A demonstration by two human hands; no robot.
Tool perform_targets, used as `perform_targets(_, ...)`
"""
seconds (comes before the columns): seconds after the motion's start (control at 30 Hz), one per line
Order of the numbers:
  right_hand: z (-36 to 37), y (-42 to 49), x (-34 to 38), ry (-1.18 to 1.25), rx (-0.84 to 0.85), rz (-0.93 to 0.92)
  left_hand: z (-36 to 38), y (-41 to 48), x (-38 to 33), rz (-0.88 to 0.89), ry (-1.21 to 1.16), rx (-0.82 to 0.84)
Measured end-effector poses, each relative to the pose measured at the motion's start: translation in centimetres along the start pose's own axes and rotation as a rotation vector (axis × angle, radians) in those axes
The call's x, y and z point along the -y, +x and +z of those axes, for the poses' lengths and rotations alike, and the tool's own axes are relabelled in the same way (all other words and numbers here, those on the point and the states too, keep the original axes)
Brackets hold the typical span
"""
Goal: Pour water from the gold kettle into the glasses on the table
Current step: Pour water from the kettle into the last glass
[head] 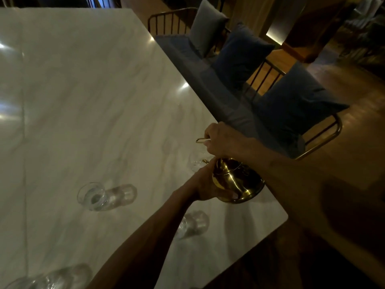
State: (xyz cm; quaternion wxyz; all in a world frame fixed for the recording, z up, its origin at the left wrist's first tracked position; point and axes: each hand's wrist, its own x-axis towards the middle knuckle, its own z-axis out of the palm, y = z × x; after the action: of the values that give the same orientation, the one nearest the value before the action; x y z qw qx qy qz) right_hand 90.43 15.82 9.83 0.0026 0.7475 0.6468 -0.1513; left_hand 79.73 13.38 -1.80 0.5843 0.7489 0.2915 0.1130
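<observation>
A gold kettle (235, 180) hangs tilted over the white marble table (104, 90), close to its right edge and near corner. The right hand (218, 140) grips the thin handle from above; the left hand (205, 184) wraps around the body. Four clear glasses stand on the table: first glass (196, 161) beside the spout, second glass (93, 196) left, third glass (193, 224) under the left forearm, fourth glass (52, 276) at the bottom-left edge. A wide stretch of marble runs beyond them. A bench (208, 80) with three cushions lines the right edge.

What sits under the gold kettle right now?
The left hand cups the gold kettle from below, above the marble table. A glass shows beside the spout, partly hidden by that hand; contents unclear.
</observation>
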Motion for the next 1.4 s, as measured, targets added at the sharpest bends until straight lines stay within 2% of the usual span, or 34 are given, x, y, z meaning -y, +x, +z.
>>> perform_targets(0.53, 0.9, 3.8, 1.0, -0.071, 0.145, -0.015, -1.4, 0.8, 0.7, -0.078, -0.085, 0.016)
perform_targets(1.4, 0.6, 4.1, 2.0, -0.1, 0.17, -0.013, -1.8, 0.6, 0.1, -0.059, -0.088, 0.018)
